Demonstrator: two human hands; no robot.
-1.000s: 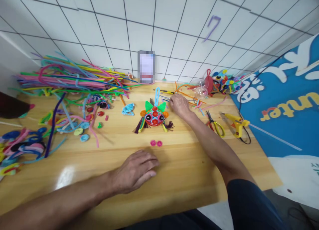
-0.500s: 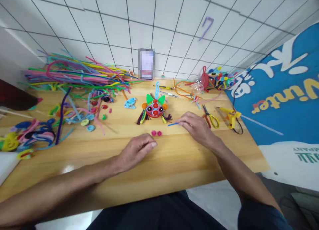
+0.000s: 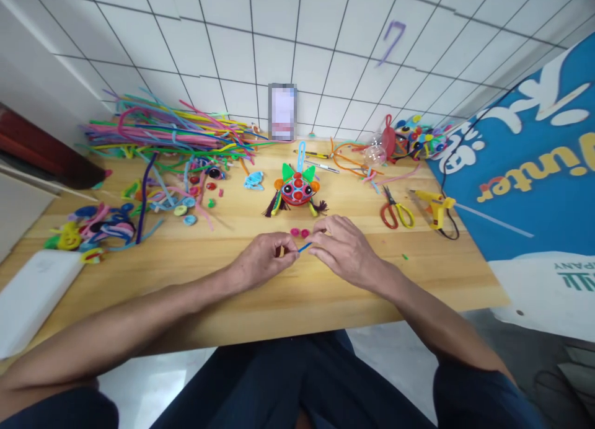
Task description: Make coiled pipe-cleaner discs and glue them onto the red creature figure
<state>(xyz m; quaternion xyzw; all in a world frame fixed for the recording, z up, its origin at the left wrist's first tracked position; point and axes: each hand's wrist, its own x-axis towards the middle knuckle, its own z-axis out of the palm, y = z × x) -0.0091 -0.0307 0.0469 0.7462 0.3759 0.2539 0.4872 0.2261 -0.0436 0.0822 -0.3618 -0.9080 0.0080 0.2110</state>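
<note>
A short blue pipe cleaner piece (image 3: 304,247) is pinched between my left hand (image 3: 264,258) and my right hand (image 3: 341,249), both closed on its ends just above the wooden table (image 3: 325,292). Two small pink coiled discs (image 3: 300,233) lie right behind my fingers. Farther back stands a colourful pipe cleaner figure (image 3: 296,190) with green ears, a red face and a blue loop on top.
A big heap of long pipe cleaners (image 3: 171,134) fills the back left, with coils and scraps (image 3: 106,224) below it. Red-and-yellow scissors (image 3: 395,211) and a yellow glue gun (image 3: 434,204) lie at the right. A white box (image 3: 32,296) sits at the left edge.
My right hand came back from the far side of the table with the blue piece and met my left hand, which lifted off the table and pinched the other end.
</note>
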